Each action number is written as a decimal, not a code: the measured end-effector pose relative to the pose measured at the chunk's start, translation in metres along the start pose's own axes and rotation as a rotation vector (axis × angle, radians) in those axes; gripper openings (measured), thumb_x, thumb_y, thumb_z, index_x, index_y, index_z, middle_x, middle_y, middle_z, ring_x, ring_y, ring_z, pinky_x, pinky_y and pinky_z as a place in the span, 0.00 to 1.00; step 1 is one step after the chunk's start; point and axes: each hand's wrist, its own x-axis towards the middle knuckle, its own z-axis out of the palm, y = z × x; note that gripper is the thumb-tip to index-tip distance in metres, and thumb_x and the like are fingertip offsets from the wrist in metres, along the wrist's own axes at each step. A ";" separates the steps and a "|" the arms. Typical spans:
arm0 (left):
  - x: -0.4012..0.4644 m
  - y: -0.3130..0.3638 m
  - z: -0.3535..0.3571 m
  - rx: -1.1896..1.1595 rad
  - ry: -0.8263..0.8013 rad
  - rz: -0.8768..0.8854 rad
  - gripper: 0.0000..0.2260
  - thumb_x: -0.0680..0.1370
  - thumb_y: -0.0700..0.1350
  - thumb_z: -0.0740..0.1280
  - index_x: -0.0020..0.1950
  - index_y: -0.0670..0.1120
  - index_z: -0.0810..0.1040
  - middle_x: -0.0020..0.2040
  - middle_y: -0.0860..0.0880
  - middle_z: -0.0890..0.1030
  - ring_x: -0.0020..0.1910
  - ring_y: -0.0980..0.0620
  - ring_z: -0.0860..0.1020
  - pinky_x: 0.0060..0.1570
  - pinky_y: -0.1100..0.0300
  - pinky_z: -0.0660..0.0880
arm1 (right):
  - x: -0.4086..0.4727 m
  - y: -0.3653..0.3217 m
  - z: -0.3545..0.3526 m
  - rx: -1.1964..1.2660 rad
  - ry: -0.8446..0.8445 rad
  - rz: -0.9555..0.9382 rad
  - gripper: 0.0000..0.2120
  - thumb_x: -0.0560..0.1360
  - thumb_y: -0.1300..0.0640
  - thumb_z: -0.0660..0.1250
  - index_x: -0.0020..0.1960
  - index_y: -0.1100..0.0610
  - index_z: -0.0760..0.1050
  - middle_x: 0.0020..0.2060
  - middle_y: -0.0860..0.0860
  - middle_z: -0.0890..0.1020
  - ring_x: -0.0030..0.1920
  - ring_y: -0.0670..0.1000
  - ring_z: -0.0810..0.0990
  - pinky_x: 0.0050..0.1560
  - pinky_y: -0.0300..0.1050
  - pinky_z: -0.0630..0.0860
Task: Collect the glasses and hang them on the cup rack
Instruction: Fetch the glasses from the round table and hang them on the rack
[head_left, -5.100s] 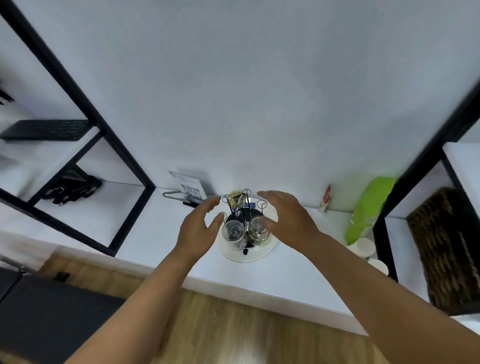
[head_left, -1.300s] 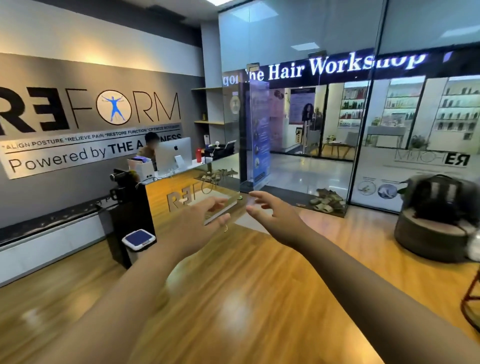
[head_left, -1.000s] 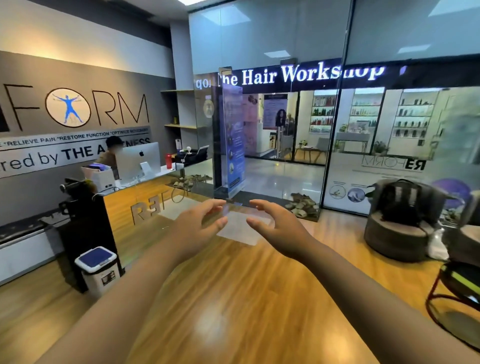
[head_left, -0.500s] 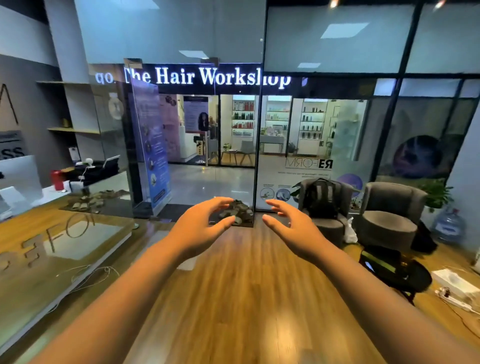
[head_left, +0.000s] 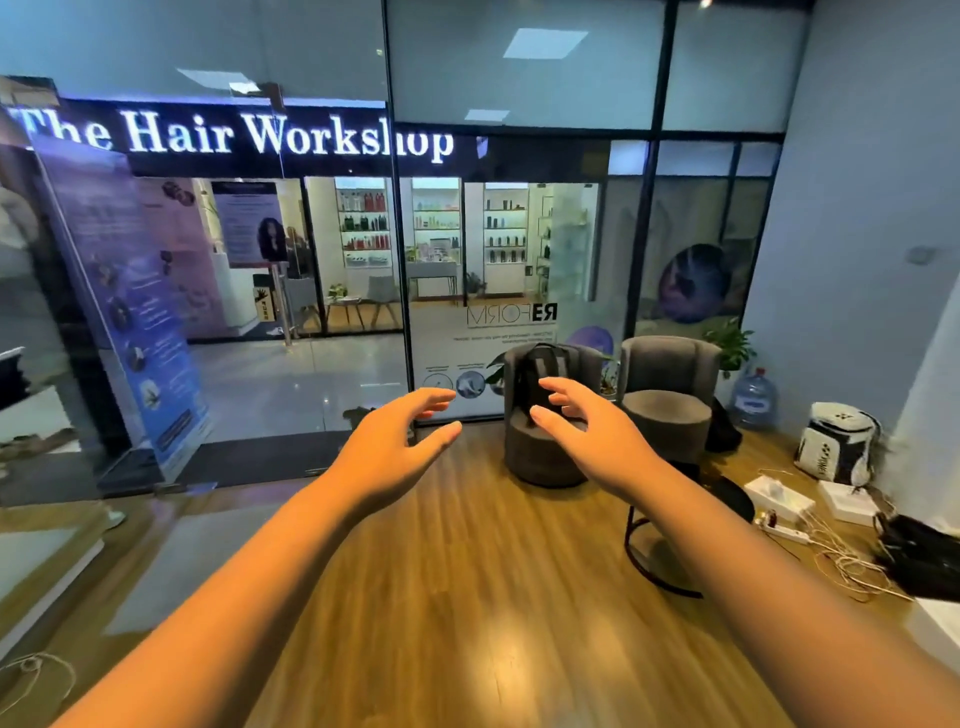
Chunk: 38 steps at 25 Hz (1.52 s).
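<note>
Fingers (head_left: 561, 387) spread and loosely bent on the right hand (head_left: 597, 441), likewise spread on the left hand (head_left: 387, 447), gripping nothing, palms turned toward each other with an empty gap between. Both held out ahead toward twelve o'clock over the wooden floor (head_left: 467, 597). No glasses anywhere in view, no cup rack either; whereabouts of both impossible to tell from here. Hence the first risk, as a judgement only: wandering the room with empty hands and overlooking clear glassware against so much glazing and reflection. Straight ahead at twelve, a glass wall (head_left: 519, 234) with a dark frame, easy to misread as open space and easy to walk into. At one o'clock, two grey armchairs (head_left: 667, 400), a black backpack (head_left: 540, 374) resting on the nearer one. Just beyond the right forearm at two o'clock, a small dark side table (head_left: 727, 499) on a thin curved frame, likely to catch a shin or tip if clipped. At three o'clock, loose cables (head_left: 841, 561), a power strip (head_left: 784, 530) and white boxes (head_left: 779, 496) lying on the floor: a probable trip hazard, worse later with glass in hand. At nine o'clock, a tall purple banner (head_left: 124, 312) near the doorway, liable to topple if brushed. Once glasses found, gripping several at once probably the main cause of a drop or a chip.
</note>
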 end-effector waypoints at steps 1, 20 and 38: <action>0.016 -0.002 0.012 -0.013 0.003 0.000 0.21 0.82 0.57 0.67 0.75 0.55 0.74 0.70 0.57 0.78 0.67 0.58 0.76 0.68 0.54 0.74 | 0.012 0.012 -0.002 0.002 0.003 -0.001 0.25 0.81 0.41 0.67 0.76 0.43 0.70 0.70 0.48 0.78 0.69 0.48 0.75 0.67 0.46 0.72; 0.358 -0.077 0.216 -0.078 -0.064 0.041 0.20 0.82 0.56 0.67 0.75 0.56 0.73 0.71 0.59 0.76 0.69 0.58 0.73 0.69 0.56 0.71 | 0.284 0.251 -0.044 -0.052 0.002 0.087 0.26 0.81 0.41 0.67 0.78 0.42 0.68 0.72 0.46 0.76 0.73 0.48 0.73 0.66 0.47 0.73; 0.716 -0.144 0.388 -0.254 -0.330 0.363 0.21 0.82 0.53 0.69 0.76 0.55 0.73 0.71 0.56 0.78 0.69 0.57 0.75 0.67 0.58 0.73 | 0.526 0.428 -0.126 -0.209 0.360 0.392 0.24 0.83 0.42 0.65 0.78 0.41 0.67 0.73 0.49 0.75 0.64 0.46 0.73 0.57 0.44 0.72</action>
